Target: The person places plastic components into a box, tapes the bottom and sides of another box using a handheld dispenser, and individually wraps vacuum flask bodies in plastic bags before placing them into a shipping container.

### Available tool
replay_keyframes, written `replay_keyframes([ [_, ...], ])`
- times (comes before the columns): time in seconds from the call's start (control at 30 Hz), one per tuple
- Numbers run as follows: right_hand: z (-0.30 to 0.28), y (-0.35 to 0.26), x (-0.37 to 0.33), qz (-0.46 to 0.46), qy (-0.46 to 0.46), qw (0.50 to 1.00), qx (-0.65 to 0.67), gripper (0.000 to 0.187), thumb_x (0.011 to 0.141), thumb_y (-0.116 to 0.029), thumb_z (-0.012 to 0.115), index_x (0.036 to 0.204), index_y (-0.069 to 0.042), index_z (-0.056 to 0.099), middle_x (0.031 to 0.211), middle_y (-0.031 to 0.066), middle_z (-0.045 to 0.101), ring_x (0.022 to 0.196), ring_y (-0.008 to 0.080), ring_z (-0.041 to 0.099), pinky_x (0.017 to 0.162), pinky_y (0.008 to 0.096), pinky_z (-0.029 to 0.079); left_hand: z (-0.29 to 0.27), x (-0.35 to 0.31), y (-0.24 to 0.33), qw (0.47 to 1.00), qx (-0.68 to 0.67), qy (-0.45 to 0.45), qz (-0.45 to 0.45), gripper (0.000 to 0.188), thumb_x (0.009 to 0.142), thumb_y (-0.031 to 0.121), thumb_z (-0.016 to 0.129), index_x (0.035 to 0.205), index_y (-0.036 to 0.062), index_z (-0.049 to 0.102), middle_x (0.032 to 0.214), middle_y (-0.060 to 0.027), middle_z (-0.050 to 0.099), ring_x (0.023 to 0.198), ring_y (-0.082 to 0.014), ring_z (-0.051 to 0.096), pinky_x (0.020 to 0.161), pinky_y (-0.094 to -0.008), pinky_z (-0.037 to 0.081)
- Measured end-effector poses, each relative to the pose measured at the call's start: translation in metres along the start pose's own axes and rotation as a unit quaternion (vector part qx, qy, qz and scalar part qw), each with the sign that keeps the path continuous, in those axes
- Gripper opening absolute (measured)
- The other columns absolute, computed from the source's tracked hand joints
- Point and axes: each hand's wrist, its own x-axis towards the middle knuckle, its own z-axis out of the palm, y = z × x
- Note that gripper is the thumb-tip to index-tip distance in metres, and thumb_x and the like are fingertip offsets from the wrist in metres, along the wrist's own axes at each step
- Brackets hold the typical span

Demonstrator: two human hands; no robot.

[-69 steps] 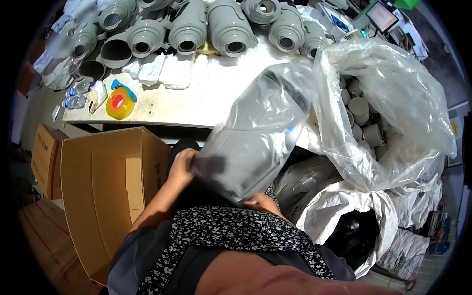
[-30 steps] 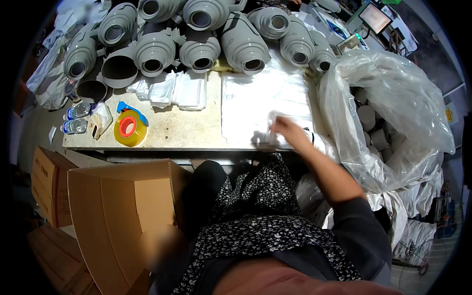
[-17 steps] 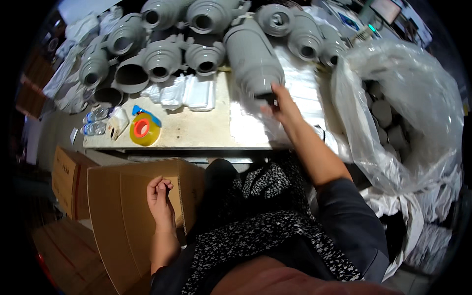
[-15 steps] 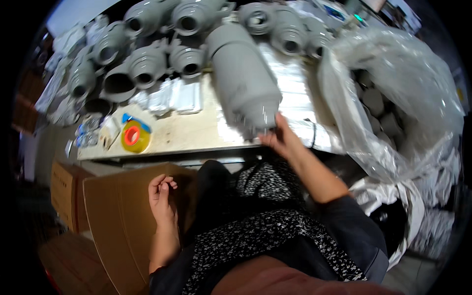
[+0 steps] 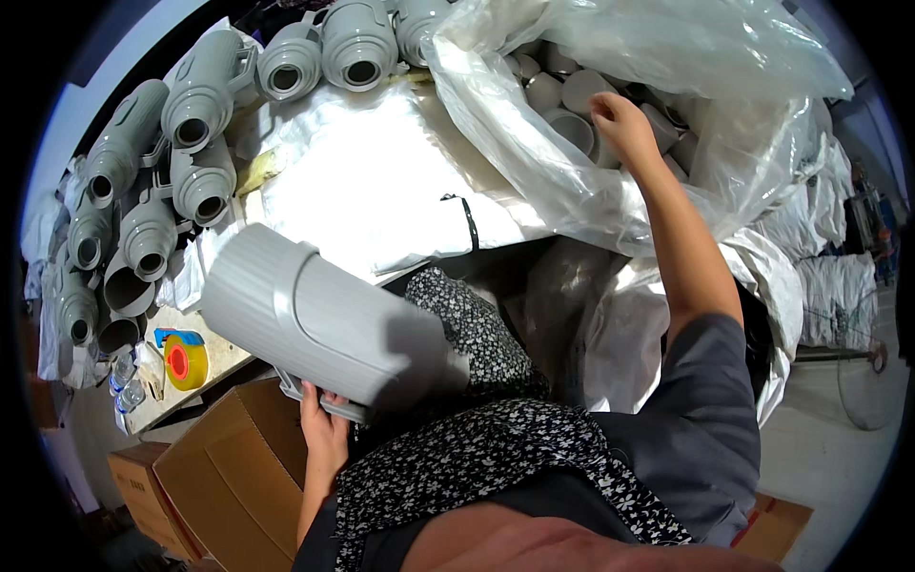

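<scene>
Grey flask (image 5: 329,319) held slanting at near left, base toward far left; handle (image 5: 345,411) clamped by left hand (image 5: 324,431). Right hand (image 5: 621,126) held well apart, over grey cups (image 5: 583,92) in clear bag (image 5: 686,43); grip there cannot be told.

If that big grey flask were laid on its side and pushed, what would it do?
The big grey flask would probably roll, being round-bodied, though its protruding handle, held by the left hand, might stop it. Its shell is likely stiff, given its even outline.
</scene>
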Motion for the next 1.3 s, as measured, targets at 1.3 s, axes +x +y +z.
replay_keyframes([
  [1.3, 0.024, 0.178, -0.451, 0.56, 0.029, 0.827, 0.033, 0.074, 0.073, -0.047, 0.066, 0.121, 0.005, 0.045, 0.113, 0.0258, 0.054, 0.106, 0.036, 0.053, 0.091, 0.0368, 0.04, 0.022, 0.035, 0.049, 0.975, 0.167, -0.107, 0.102, 0.044, 0.08, 0.01, 0.062, 0.118, -0.0007, 0.042, 0.084, -0.0061, 0.053, 0.062, -0.014, 0.053, 0.054, -0.0233, 0.043],
])
